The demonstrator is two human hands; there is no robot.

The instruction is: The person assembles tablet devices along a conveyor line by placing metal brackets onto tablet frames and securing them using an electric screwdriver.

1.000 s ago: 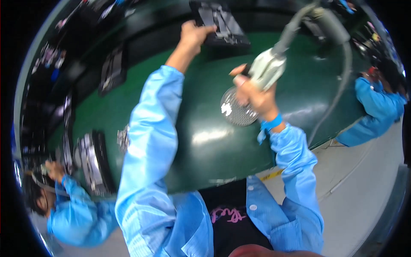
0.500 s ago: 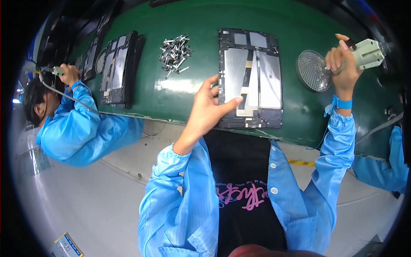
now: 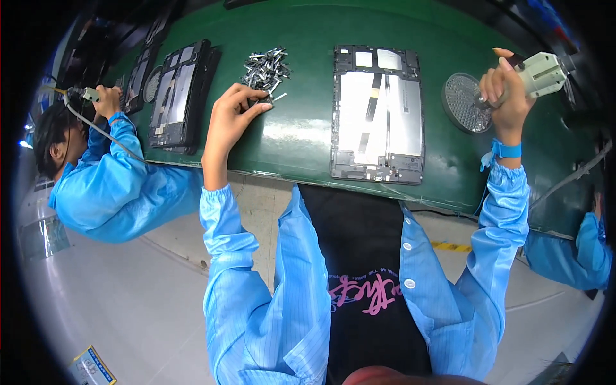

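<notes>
My left hand [image 3: 234, 115] reaches to the near edge of a pile of small black and silver strips [image 3: 266, 67]. Its thumb and fingers close on a small dark piece there, partly hidden by the fingertips. In my right hand [image 3: 507, 96] is a pale grey electric screwdriver [image 3: 542, 74], gripped by its narrower end. The tool's front end points toward a round dish with a dotted surface [image 3: 467, 102]; the tip itself is hidden. An opened tablet [image 3: 378, 115] lies flat between my hands, its silver battery and black inner parts showing. Neither hand touches it.
Several opened tablets [image 3: 176, 96] lie stacked at the left. Beyond them, a co-worker in a blue smock [image 3: 122, 179] holds a similar tool [image 3: 90, 94]. A blue sleeve [image 3: 571, 256] of another person shows at the right. The green bench's front edge [image 3: 282, 179] runs before me.
My left hand has let go of the tablet's left side and moved left to the pile of strips. My right hand with the screwdriver has shifted only slightly.
</notes>
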